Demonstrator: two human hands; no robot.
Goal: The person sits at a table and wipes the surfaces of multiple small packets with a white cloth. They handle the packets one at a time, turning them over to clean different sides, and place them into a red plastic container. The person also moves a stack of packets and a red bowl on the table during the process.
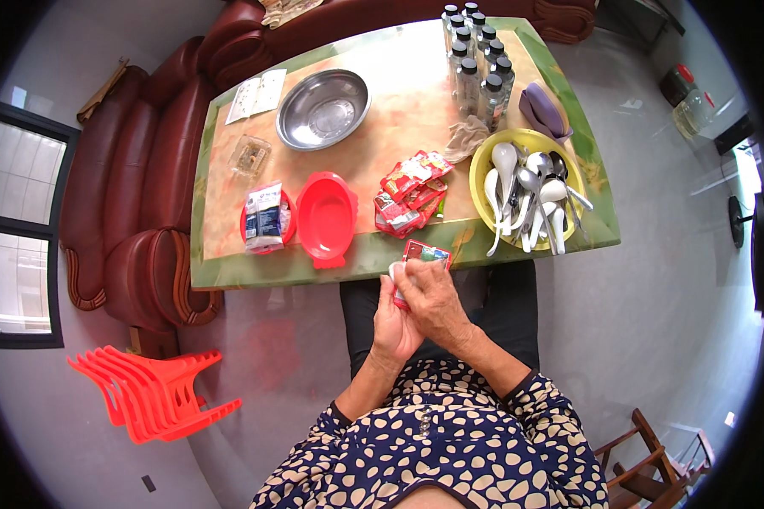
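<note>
Just off the table's near edge, a small red packet [426,252] with a printed picture sits between my hands. My left hand [392,331] is closed round its lower part, mostly behind it. Across the front lies my right hand [438,305], fingers bent and pressed onto the packet. Something white [396,270], perhaps a tissue or cloth, shows at the fingertips; I cannot tell which hand grips it. Beyond my hands, several similar red packets [412,193] lie in a loose pile. Left of them stands a red oval basin [326,219].
A yellow bowl [477,188] of spoons stands right, beside a crumpled cloth [467,138] and several black-capped bottles [491,102]. Farther left are a metal basin [323,109], a clear box [250,156] and a bagged item [264,218] on a red dish. Red plastic stools [157,392] stand on the floor.
</note>
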